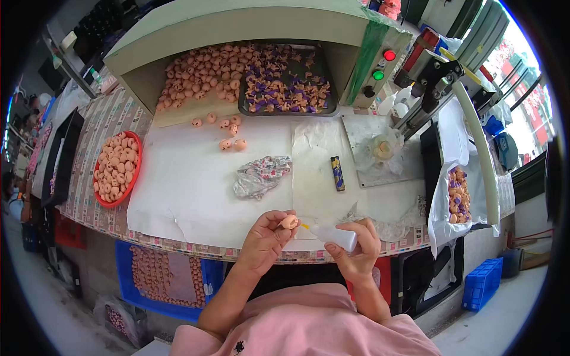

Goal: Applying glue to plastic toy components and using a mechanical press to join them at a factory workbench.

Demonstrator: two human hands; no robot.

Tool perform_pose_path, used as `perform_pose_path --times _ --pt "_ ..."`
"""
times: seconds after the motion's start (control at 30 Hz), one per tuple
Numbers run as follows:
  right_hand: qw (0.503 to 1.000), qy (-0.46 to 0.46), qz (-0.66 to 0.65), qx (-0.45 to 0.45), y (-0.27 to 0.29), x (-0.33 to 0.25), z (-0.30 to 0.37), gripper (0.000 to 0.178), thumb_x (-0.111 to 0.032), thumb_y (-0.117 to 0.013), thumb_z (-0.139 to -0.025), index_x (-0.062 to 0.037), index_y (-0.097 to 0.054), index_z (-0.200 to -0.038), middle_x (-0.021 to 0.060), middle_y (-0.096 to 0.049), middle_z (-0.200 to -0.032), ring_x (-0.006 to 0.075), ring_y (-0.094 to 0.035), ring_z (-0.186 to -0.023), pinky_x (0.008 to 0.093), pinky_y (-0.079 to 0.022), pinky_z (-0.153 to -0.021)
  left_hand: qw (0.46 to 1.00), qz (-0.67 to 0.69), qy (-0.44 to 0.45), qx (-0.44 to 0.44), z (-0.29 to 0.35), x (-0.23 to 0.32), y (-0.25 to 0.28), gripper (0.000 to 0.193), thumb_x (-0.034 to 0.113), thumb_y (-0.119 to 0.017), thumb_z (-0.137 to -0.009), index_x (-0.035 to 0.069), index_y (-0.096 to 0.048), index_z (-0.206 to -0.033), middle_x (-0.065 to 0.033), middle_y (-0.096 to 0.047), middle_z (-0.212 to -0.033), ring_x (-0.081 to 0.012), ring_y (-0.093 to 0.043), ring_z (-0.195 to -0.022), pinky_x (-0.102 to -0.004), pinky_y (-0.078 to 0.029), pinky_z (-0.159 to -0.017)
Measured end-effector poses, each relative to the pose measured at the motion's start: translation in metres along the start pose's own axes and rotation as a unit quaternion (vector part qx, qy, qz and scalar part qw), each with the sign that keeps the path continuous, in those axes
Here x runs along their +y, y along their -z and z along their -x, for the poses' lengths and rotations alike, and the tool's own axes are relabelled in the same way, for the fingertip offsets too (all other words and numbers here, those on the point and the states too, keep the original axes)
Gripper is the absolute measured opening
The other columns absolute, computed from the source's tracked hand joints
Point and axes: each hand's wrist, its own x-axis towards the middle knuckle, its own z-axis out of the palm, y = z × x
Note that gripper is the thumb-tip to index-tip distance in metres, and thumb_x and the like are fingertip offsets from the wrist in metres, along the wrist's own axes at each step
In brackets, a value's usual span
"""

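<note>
Doll head (pixel 289 222), small and peach-coloured, and it's up in the left hand (pixel 264 242), right at the fingertips! Thumb and fingers are closed on it in a pinch, covering part of its surface, so which way the face points is hard to make out from where I stand. Over on the other side, the right hand (pixel 358 252) has its fingers curled round a white squeeze bottle (pixel 339 238), tipped so its yellow nozzle (pixel 304 226) points at the head. Touching or just short of it? I can't tell; the tip is too small to read. The palm, too, is turned out of sight behind the bottle.

Just ahead of the pinch lies a crumpled patterned wrapper (pixel 261 176), its contents hidden, if it has any. Ahead of the bottle, a dark blue and yellow tube (pixel 338 173). Well left of the grip, a red bowl (pixel 139 160) is heaped with more heads, the lower ones buried. Far ahead, under the hood (pixel 249 26), a pile of heads (pixel 202 71) runs back into shadow, beside a dark tray (pixel 291 114) of little peach-and-purple pieces (pixel 279 89), too jumbled to pick apart.
</note>
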Motion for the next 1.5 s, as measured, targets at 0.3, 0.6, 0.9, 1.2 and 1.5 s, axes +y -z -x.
perform_pose_path --times 0.3,0.6,0.9,1.2,1.5 --pt "1.000 -0.006 -0.014 0.020 -0.009 -0.005 -0.007 0.037 -0.026 -0.082 -0.070 -0.0012 -0.064 -0.091 0.0072 -0.056 -0.079 0.0164 -0.054 -0.068 0.0278 -0.041 -0.058 1.000 0.016 0.003 0.006 0.001 0.013 -0.003 0.031 -0.006 -0.061 -0.085 0.007 -0.055 -0.112 -0.0099 -0.057 -0.123 -0.0205 -0.060 -0.110 -0.0292 -0.051 -0.095" --pt "0.998 -0.040 0.007 -0.036 -0.057 0.033 -0.047 0.033 -0.008 -0.073 -0.076 -0.0003 -0.054 -0.103 0.0083 -0.058 -0.089 0.0198 -0.056 -0.076 0.0303 -0.044 -0.065 0.999 0.032 0.030 0.021 0.004 0.012 -0.010 0.029 0.003 -0.058 -0.091 0.005 -0.052 -0.119 -0.0132 -0.059 -0.119 -0.0207 -0.063 -0.103 -0.0299 -0.053 -0.092" --pt "0.986 0.101 0.092 -0.097 -0.071 0.044 -0.101 0.031 -0.010 -0.067 -0.079 -0.0010 -0.056 -0.106 0.0148 -0.062 -0.099 0.0333 -0.055 -0.097 0.0399 -0.043 -0.083 0.999 0.026 0.042 0.007 0.006 0.013 -0.014 0.029 0.014 -0.057 -0.094 0.006 -0.051 -0.121 -0.0130 -0.061 -0.116 -0.0191 -0.064 -0.099 -0.0308 -0.054 -0.089" --pt "0.968 0.167 0.186 -0.027 -0.116 0.083 -0.233 0.018 -0.007 -0.065 -0.076 -0.0046 -0.067 -0.094 0.0107 -0.064 -0.097 0.0318 -0.055 -0.097 0.0401 -0.045 -0.085 0.998 0.021 0.051 -0.006 0.011 0.022 -0.024 0.028 0.012 -0.054 -0.095 0.007 -0.050 -0.122 -0.0140 -0.061 -0.116 -0.0195 -0.065 -0.097 -0.0327 -0.054 -0.088" --pt "0.980 0.122 0.135 -0.080 -0.131 0.074 -0.237 0.008 -0.008 -0.062 -0.079 -0.0057 -0.066 -0.086 0.0130 -0.064 -0.089 0.0352 -0.057 -0.091 0.0425 -0.047 -0.080 0.998 0.055 0.039 -0.019 0.013 0.022 -0.016 0.028 0.012 -0.054 -0.095 0.007 -0.051 -0.122 -0.0139 -0.061 -0.115 -0.0192 -0.065 -0.097 -0.0329 -0.055 -0.088"
